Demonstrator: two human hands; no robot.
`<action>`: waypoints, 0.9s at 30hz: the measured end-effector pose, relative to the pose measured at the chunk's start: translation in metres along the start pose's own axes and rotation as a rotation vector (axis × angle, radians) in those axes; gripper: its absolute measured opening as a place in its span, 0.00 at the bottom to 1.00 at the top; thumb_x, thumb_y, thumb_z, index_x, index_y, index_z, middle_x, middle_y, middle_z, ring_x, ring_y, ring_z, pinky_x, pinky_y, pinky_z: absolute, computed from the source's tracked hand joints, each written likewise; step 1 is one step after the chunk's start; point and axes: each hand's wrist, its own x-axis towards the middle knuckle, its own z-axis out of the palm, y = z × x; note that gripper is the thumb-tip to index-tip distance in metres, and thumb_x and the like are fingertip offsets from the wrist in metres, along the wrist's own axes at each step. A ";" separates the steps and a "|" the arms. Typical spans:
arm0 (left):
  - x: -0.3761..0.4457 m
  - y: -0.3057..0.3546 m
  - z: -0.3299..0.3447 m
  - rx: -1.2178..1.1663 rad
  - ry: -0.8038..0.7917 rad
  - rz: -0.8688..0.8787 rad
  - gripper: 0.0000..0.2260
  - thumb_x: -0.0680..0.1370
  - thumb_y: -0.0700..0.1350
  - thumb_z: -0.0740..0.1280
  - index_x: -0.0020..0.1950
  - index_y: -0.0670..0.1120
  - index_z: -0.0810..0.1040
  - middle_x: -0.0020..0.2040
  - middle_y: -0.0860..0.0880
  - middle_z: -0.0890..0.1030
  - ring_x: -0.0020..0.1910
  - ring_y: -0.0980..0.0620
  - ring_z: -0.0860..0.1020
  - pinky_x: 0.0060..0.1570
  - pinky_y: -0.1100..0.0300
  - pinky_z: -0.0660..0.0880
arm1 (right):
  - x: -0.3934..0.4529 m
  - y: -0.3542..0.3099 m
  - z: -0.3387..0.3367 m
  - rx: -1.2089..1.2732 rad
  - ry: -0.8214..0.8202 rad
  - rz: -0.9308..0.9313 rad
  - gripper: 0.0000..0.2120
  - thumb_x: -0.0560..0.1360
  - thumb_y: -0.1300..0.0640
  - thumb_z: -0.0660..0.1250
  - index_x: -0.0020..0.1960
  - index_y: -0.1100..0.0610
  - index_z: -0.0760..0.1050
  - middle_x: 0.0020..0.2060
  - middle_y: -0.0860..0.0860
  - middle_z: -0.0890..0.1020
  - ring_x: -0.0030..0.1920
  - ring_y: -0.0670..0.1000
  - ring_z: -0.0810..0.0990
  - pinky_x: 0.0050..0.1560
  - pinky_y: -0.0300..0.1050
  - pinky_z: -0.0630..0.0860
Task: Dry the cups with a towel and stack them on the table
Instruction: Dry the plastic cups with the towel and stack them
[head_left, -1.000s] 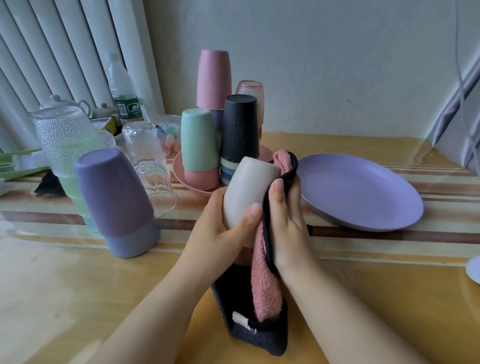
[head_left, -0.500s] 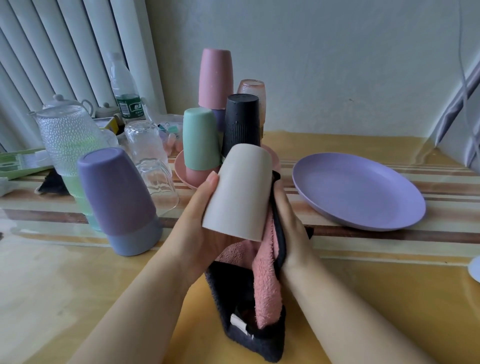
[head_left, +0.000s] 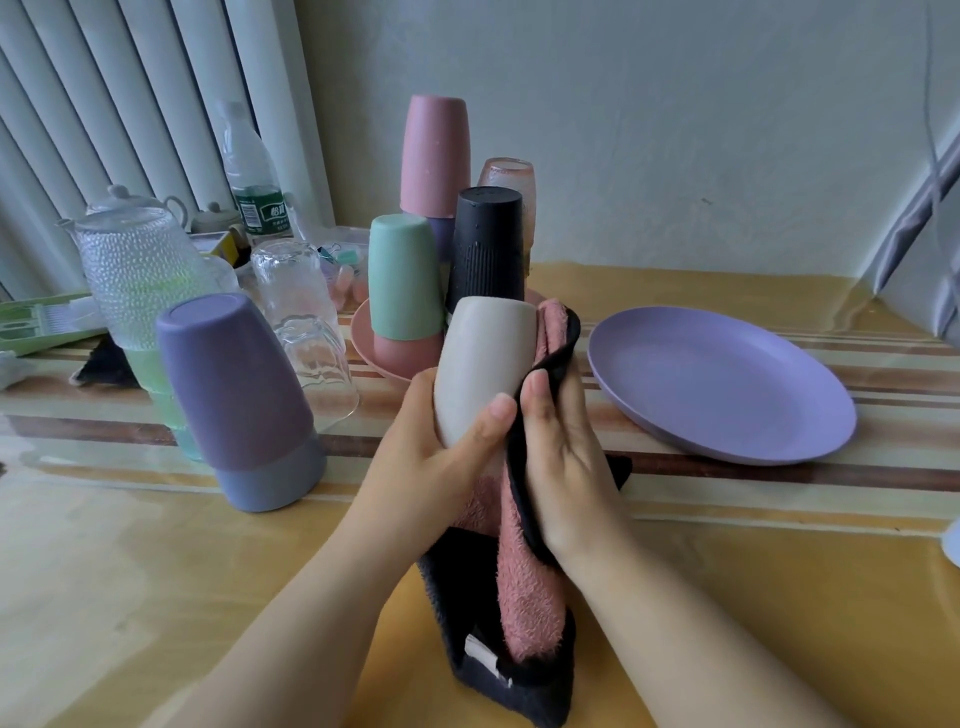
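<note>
We see the left hand (head_left: 431, 462) gripping a beige cup (head_left: 485, 358), bottom up, thumb curled across its side. The right hand (head_left: 563, 447) presses a pink-and-black towel (head_left: 530, 587) against the cup's right side, thumb hooked over the black edge, the cloth hanging down to the table (head_left: 727, 571). Left of the hands stands an upturned purple cup stack (head_left: 239, 400). Behind, a mint cup (head_left: 402, 283), a black cup (head_left: 488, 244) and a tall pink cup (head_left: 435, 153) cluster on a pink plate (head_left: 363, 338). A purple plate (head_left: 722, 384) lies to the right.
</note>
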 end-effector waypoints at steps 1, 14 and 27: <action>0.001 0.000 -0.002 -0.012 -0.039 -0.013 0.30 0.65 0.69 0.64 0.60 0.51 0.74 0.53 0.53 0.82 0.52 0.59 0.80 0.51 0.61 0.78 | 0.000 -0.001 -0.001 -0.008 0.008 -0.010 0.20 0.77 0.47 0.51 0.68 0.37 0.55 0.70 0.35 0.62 0.70 0.31 0.59 0.66 0.24 0.57; -0.007 0.008 -0.010 -0.360 -0.277 -0.309 0.21 0.69 0.62 0.67 0.57 0.53 0.80 0.55 0.52 0.84 0.56 0.53 0.81 0.61 0.52 0.74 | 0.003 -0.011 -0.024 0.406 0.069 0.414 0.18 0.77 0.40 0.60 0.56 0.50 0.79 0.52 0.50 0.84 0.54 0.50 0.82 0.61 0.51 0.74; 0.000 0.003 -0.010 0.075 0.238 0.030 0.27 0.60 0.60 0.75 0.56 0.60 0.71 0.52 0.57 0.80 0.52 0.57 0.79 0.48 0.57 0.78 | 0.007 0.007 -0.016 -0.107 -0.176 0.142 0.24 0.78 0.66 0.56 0.62 0.37 0.68 0.59 0.33 0.74 0.58 0.26 0.69 0.57 0.20 0.64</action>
